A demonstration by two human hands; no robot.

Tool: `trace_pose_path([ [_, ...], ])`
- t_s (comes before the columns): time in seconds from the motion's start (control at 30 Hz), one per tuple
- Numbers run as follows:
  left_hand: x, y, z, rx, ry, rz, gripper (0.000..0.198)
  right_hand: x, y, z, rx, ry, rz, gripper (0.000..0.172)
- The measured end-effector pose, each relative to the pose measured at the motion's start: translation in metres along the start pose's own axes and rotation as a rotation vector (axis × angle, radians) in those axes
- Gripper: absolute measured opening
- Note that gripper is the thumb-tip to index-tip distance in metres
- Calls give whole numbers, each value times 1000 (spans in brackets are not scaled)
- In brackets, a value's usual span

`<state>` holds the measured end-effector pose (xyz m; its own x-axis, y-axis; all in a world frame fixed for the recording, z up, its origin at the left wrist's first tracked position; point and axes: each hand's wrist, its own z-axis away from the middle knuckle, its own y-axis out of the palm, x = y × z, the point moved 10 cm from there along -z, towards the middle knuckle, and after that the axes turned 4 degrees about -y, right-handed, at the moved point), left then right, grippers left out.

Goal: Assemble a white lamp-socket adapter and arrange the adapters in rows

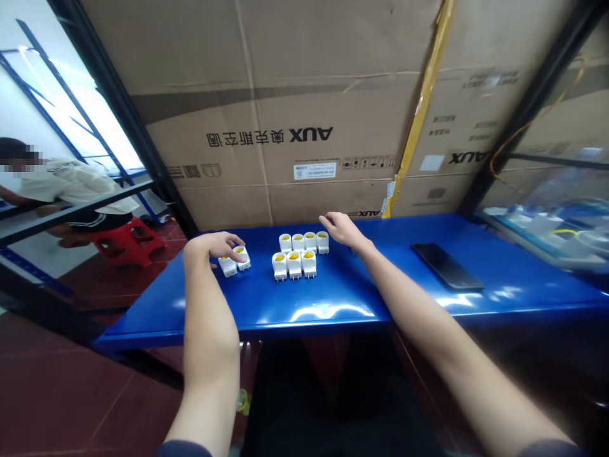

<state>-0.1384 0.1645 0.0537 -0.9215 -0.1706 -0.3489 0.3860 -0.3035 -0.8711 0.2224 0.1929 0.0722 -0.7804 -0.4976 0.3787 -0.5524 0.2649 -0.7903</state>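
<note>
At the left of the blue table, two white plug-in lamp sockets (242,259) with yellow insides stand side by side, at a slant. My left hand (216,244) is closed around this pair, its thumb at the left and its fingers at the right. In the middle, three like sockets (294,265) form a front row, pins toward me. Behind them several more sockets (304,242) make a back row. My right hand (341,228) is just right of the back row, fingers loosely extended leftward, with no held thing visible. Its palm side is hidden.
A black phone (446,266) lies on the blue table (380,273) at the right. Large cardboard boxes (285,76) form a wall behind. Dark metal posts (128,120) flank the table. At the far left, a person (76,184) sits on a red stool (126,241).
</note>
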Motion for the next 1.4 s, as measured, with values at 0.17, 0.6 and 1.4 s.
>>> trace_pose_path([
  [0.17,-16,11,-11,29,2,29,70,0,-3,0,-17,-1,-11,43],
  [0.6,-73,16,-23,-129,357,-157,73,7,21,9,229,-29,-83,38],
  [1.4,-115,44,-42,-270,488,55,52,-32,28,8,232,-32,-20,40],
])
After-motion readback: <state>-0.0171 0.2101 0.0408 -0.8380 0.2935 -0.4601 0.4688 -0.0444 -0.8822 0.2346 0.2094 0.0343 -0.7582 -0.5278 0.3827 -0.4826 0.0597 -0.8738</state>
